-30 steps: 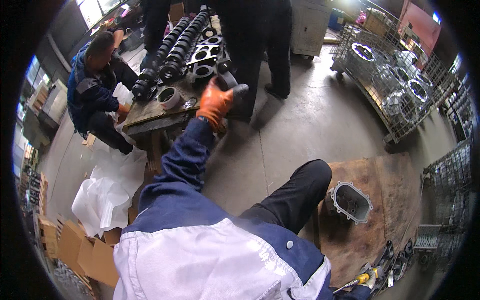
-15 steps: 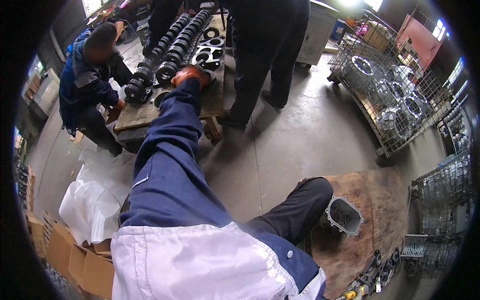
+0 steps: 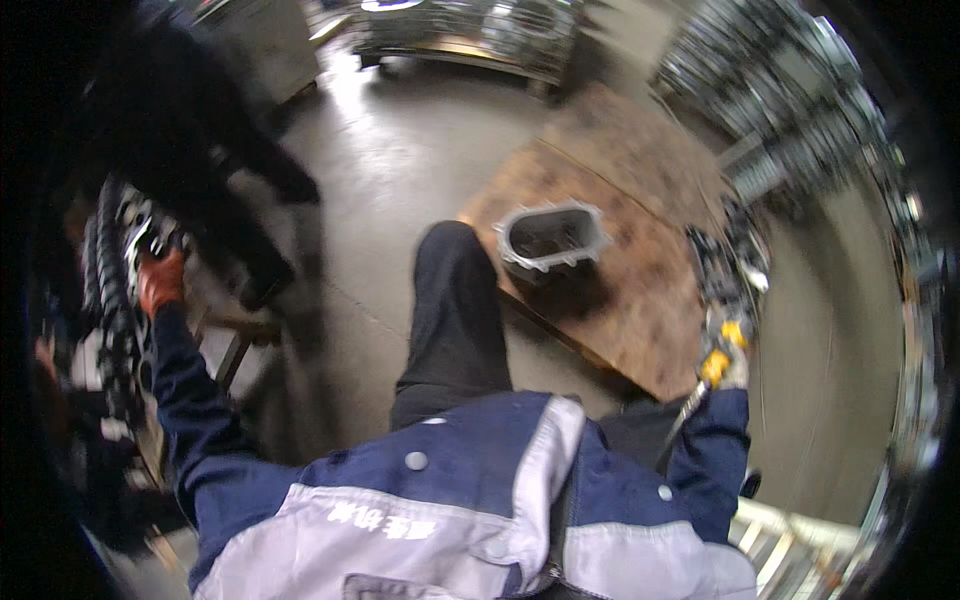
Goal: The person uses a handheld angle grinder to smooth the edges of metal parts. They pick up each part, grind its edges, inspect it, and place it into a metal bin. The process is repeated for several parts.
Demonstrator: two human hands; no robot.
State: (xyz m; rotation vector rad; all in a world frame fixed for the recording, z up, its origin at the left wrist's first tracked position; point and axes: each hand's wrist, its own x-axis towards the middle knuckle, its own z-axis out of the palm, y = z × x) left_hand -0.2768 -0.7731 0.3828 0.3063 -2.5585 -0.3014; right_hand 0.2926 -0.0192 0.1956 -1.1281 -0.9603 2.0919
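At the far left, my left hand (image 3: 161, 282), in an orange glove, reaches onto the bench. Its fingers look curled round something dark among the silver metal parts (image 3: 136, 222); blur hides what it is. Low on the right, my right hand (image 3: 738, 372) is at a yellow and grey hand tool (image 3: 715, 367) by the board's edge and appears closed round it, though the fingers are smeared. A thin hose or rod runs from this tool toward my lap. Between my hands, a grey metal housing (image 3: 545, 264) with a lugged rim stands open side up on the brown board (image 3: 640, 330).
Black ringed shafts (image 3: 105, 250) lie along the bench, beside a standing person's dark-trousered legs (image 3: 240, 190). Dark metal pieces (image 3: 708, 262) lie at the board's right edge. A wire cart (image 3: 470, 45) with castings stands at the back; metal racks (image 3: 770, 90) are far right.
My view has swung right, so the bench now sits at the far left and the housing near the middle. My right forearm and the tool have come into clearer view. My left hand stays at the bench.
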